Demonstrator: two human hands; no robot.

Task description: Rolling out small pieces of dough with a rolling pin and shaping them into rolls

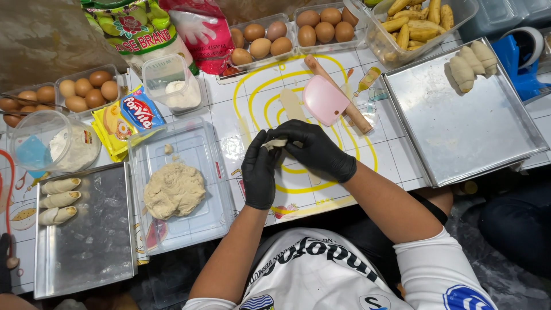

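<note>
Gloved hands (290, 158) curled around dough (275, 143)

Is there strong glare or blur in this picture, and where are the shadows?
Head view: sharp overall, with no motion blur on the left hand or right hand; soft glare on the right metal tray and on the clear tub that holds the dough lump; lighting is even, with only faint shadows under the hands; the edges bend slightly, as with a wide lens.

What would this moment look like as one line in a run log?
left hand: on dough piece | right hand: on dough piece | beside: pink scraper, rolling pin | left: dough lump in tray
</note>
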